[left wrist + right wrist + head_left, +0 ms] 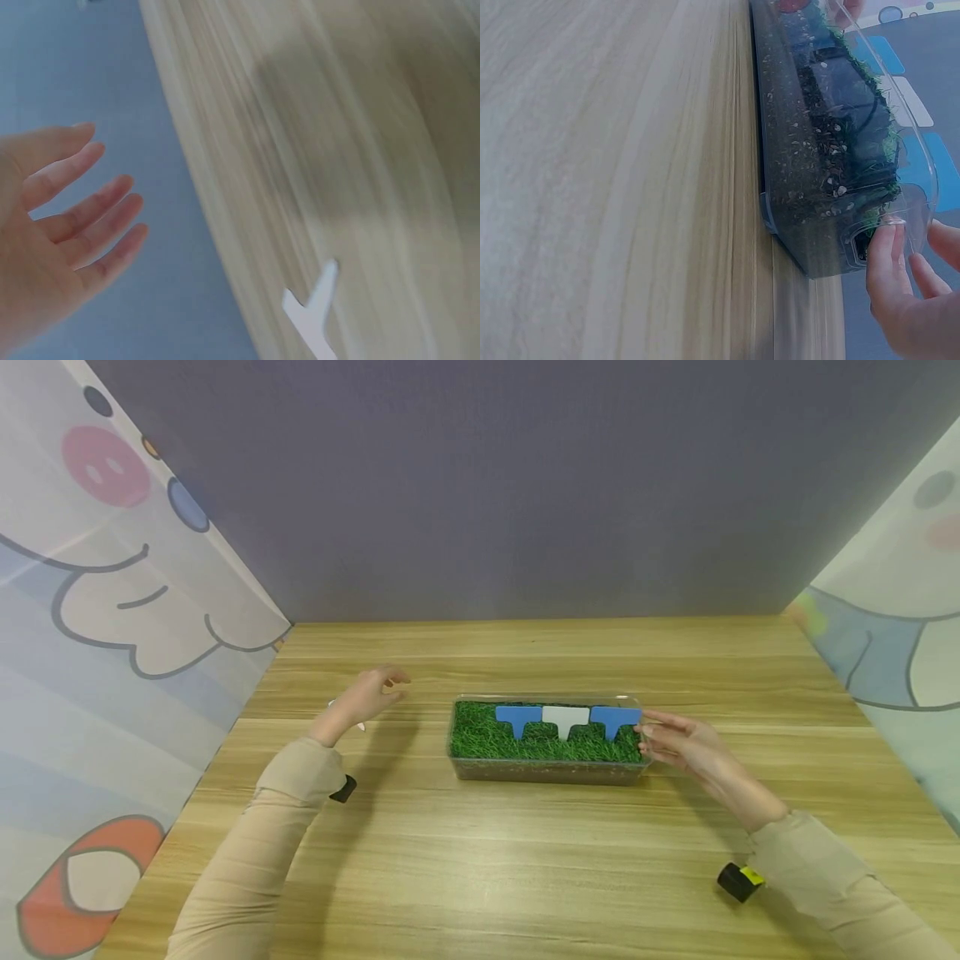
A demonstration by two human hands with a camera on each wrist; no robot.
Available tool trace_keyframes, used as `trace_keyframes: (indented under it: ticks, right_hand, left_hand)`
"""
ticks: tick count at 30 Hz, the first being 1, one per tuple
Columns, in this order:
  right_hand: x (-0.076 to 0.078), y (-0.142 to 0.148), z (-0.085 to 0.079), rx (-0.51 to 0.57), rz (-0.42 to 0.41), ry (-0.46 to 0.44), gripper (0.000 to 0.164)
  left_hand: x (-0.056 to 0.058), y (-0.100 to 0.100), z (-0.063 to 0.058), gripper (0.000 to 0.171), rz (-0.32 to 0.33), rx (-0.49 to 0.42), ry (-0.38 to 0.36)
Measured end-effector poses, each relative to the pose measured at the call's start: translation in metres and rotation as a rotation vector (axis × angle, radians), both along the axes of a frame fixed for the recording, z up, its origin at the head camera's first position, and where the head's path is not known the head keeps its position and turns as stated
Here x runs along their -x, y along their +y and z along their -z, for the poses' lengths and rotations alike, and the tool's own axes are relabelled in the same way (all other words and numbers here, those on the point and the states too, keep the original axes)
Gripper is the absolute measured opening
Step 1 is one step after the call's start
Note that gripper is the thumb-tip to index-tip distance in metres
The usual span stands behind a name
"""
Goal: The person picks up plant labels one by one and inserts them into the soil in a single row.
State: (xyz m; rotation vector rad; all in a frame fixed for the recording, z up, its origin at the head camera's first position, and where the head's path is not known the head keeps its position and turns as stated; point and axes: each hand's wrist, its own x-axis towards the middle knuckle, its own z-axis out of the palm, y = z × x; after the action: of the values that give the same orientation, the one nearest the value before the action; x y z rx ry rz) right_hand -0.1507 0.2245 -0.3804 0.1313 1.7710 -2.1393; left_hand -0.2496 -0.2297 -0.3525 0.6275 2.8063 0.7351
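A long clear planter box point(551, 771) filled with dark soil and green turf point(480, 731) sits on the table. Two blue T-shaped plant labels point(519, 714) point(615, 716) and a white one point(566, 716) between them stand upright in the turf. My right hand point(693, 752) is at the box's right end, its fingertips touching the end wall beside a small cutout in the right wrist view. My left hand point(367, 695) hovers above the table left of the box, fingers relaxed and empty. Beneath its wrist lies another white label point(315, 311), mostly hidden in the head view.
The wood-grain table point(487, 877) meets a grey back wall point(480, 493). Cartoon-printed curtains point(112, 652) hang at both sides. Black wrist devices point(738, 882) hang under both sleeves.
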Motion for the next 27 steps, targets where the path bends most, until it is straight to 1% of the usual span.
trace_keyframes:
  ticks: [2, 4, 10, 15, 21, 27]
  right_hand:
    - [0.000, 0.000, 0.000, 0.027, 0.004, -0.001, 0.031]
    - [0.000, 0.000, 0.001, 0.034, 0.004, 0.002, 0.027]
    - [-0.001, 0.000, 0.000, 0.011, -0.002, 0.008, 0.036]
    - [-0.001, 0.000, 0.000, 0.005, 0.003, 0.005, 0.040]
    - [-0.001, 0.000, -0.001, -0.005, 0.011, -0.006, 0.051]
    - [0.000, 0.000, 0.000, -0.005, 0.007, 0.000, 0.048]
  left_hand:
    - [0.002, -0.006, 0.002, 0.033, -0.024, -0.003, -0.011]
    - [0.002, -0.012, 0.004, 0.034, -0.038, -0.004, -0.011]
    - [0.005, -0.026, 0.009, 0.033, -0.066, -0.016, 0.002]
    - [0.007, -0.036, 0.012, 0.033, -0.096, -0.028, -0.012]
    - [0.008, -0.049, 0.016, 0.036, -0.135, -0.040, -0.033]
    - [0.008, -0.063, 0.021, 0.039, -0.169, -0.044, -0.042]
